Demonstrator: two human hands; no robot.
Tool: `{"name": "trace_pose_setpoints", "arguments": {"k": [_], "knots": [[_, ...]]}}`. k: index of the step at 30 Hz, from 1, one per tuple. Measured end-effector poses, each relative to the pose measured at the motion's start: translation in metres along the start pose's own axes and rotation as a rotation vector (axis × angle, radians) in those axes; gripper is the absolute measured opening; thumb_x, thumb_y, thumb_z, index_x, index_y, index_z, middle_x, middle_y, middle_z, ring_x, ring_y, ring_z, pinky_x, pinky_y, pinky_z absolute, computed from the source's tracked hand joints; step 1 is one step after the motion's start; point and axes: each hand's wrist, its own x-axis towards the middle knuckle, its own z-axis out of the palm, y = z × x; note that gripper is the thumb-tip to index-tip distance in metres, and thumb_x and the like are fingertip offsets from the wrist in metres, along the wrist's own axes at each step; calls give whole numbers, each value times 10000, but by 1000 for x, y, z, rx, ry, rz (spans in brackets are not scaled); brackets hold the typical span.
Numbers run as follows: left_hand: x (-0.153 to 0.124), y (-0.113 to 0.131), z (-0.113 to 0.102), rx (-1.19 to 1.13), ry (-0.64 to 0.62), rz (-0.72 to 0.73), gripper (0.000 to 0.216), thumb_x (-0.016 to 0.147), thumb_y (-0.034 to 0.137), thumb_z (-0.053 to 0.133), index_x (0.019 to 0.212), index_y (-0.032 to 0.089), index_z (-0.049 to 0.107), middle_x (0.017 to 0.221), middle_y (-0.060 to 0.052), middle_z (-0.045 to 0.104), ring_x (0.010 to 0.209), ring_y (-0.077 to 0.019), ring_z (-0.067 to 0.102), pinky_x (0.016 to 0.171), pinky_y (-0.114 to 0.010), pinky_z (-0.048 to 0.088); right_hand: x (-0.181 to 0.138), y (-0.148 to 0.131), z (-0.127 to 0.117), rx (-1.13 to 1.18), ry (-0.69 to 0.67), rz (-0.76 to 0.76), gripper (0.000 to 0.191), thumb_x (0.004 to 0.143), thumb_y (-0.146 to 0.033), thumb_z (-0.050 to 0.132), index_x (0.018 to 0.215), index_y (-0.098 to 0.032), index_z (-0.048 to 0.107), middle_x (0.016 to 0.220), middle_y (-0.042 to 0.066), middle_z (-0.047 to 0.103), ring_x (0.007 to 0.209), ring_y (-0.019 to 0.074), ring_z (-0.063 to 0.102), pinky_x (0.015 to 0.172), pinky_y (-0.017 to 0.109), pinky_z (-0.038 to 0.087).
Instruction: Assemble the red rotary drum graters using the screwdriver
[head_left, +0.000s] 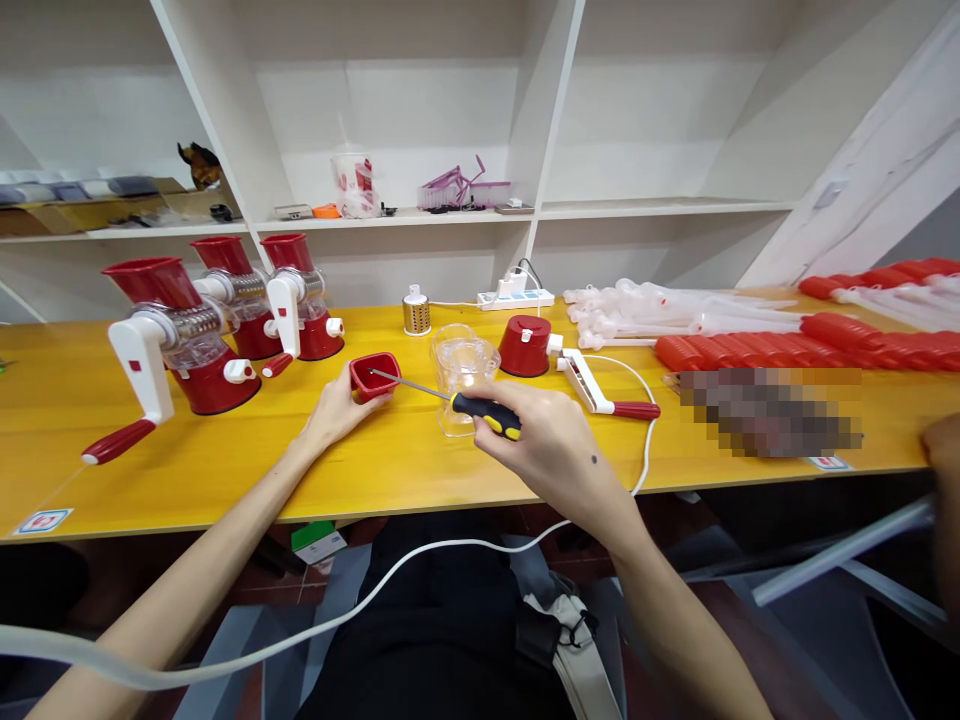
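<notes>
My left hand (339, 408) is closed around a small red hopper (375, 388), its wide mouth facing me. My right hand (551, 435) grips a screwdriver (487, 412) by its black and yellow handle. The screwdriver's metal shaft points left and its tip reaches inside the red hopper; what it touches in there is too small to make out. Below and behind the shaft stands a clear plastic housing (461, 352), partly covered by my right hand. A red base (526, 350) sits just behind that hand, with a white crank (589, 385) with a red grip to its right.
Several assembled rotary graters (217, 375) stand at the left. A metal grater drum (416, 314) and a power strip (517, 299) are at the back. White handles (637, 305) and red grips (735, 350) pile up right, near a pixelated patch. A white cable (450, 543) crosses my lap. Another person's hand shows at the right edge.
</notes>
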Motion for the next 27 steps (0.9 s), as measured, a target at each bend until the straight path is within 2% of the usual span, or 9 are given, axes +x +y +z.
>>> {"name": "trace_pose_setpoints", "arguments": {"k": [3,7,12,15,18,20,21,23,27], "knots": [[3,-2,-1,-96,3,-58,600,728,556,770,1176,210,570,1143,-115,737,1047,-315,707,907,-456,567,2,6,-1,138,28,-25,245,852,-160,627,1066,-203,739,1037,24,784,915,210,745,806,309,545],[8,-9,-3,-326,-123,-80,664,700,516,799,1222,178,568,1268,-134,692,1158,-301,666,1018,-482,520,4,10,-5,236,75,-66,229,853,-186,623,1044,-181,750,1001,26,787,871,190,743,797,291,551],[10,-13,-4,-352,-175,-120,712,659,506,826,1224,157,569,1299,-161,670,1203,-310,643,1089,-519,461,8,15,-10,346,84,-29,271,819,-175,602,1037,-146,760,973,49,784,850,188,732,757,279,557],[6,-19,-6,-345,-185,-191,905,606,490,870,1342,137,478,1388,-225,595,1287,-331,591,1119,-523,430,11,20,-12,429,89,53,282,792,-207,608,1014,-134,765,910,58,777,751,179,710,700,293,552],[-6,-32,-15,-333,-215,-218,1126,598,484,884,1503,171,291,1517,-274,449,1426,-362,441,1173,-576,333,15,25,-16,532,111,115,286,774,-224,616,993,-119,766,885,67,764,656,147,663,625,277,533],[-15,-38,-25,-339,-220,-248,1163,625,502,867,1542,207,215,1562,-275,382,1474,-367,362,1188,-586,293,16,28,-19,584,126,137,290,762,-214,623,994,-113,764,869,68,753,623,124,632,569,247,500],[-18,-38,-31,-353,-195,-274,1141,643,519,850,1542,220,214,1570,-270,372,1482,-366,347,1190,-581,290,17,29,-19,609,129,145,293,758,-207,626,998,-109,763,856,66,746,611,114,617,541,232,477],[-21,-27,-43,-415,-54,-295,995,704,571,784,1502,230,297,1546,-243,421,1468,-352,378,1185,-567,302,18,32,-21,678,116,157,294,753,-205,638,999,-102,759,814,60,730,577,94,581,485,207,421],[-12,28,-64,-561,296,-138,565,872,593,597,1283,208,551,1334,-173,638,1292,-290,586,1087,-477,440,20,40,-21,847,60,179,304,742,-233,685,1010,-106,751,752,42,704,509,68,515,418,186,356]]}}
